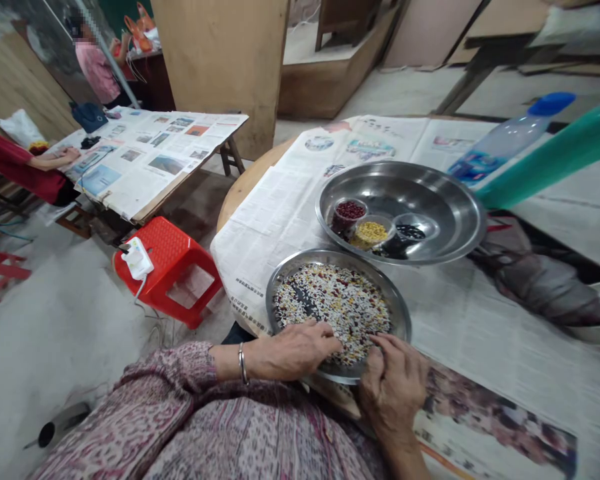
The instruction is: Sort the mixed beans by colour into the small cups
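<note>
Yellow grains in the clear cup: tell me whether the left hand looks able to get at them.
Likely yes: the yellow grains look uncovered, and the left hand would only need to cross the mixed grains and the near rim of the large steel basin.

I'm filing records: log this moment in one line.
left hand: at mixed grains | right hand: over grain pan's near rim | second pan: three cups, red, yellow, black pieces

My L hand (300,348) is over mixed grains (340,307) in a s/steel dish (403,313), R hand (397,377) at rim; bigger bowl (447,200) w/ 3 cups (371,232) beyond.
</note>
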Available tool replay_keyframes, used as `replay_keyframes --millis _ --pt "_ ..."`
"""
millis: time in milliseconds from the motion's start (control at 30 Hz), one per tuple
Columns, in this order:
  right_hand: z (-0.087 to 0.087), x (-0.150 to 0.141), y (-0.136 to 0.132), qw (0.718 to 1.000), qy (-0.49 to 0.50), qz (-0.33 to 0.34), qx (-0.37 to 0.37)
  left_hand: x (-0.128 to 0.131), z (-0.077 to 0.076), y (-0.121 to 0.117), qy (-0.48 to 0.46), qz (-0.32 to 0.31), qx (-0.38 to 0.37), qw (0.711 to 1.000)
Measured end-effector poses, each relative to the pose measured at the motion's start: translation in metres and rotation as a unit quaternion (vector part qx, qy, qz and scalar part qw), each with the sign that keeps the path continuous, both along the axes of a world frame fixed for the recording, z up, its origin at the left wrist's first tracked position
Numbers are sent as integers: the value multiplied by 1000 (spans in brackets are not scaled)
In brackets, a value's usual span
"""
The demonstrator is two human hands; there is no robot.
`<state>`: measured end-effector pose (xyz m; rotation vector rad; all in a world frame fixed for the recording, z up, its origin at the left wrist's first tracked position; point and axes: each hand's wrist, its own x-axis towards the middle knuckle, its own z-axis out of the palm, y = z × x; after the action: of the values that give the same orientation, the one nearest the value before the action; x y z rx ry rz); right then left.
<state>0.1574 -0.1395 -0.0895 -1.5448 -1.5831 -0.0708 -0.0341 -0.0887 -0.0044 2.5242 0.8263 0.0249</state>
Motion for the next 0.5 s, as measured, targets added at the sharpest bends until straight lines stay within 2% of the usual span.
replay_keyframes --millis 67,133,233,333,500 --pt "0 0 0 1000 3 -1 -4 -9 -2 -4 -31 -28 28 999" --pt "0 0 0 1000 -1 -1 -1 -17 -9 -4 -52 -18 37 998" --pt "0 0 0 1000 -11 5 9 -23 -24 -1 -80 60 30 995" --pt "-1 0 1 1000 -8 7 9 -19 -35 1 -115 118 34 986" --pt "-3 1 2 1000 -18 12 11 -2 -33 -3 -80 196 74 975"
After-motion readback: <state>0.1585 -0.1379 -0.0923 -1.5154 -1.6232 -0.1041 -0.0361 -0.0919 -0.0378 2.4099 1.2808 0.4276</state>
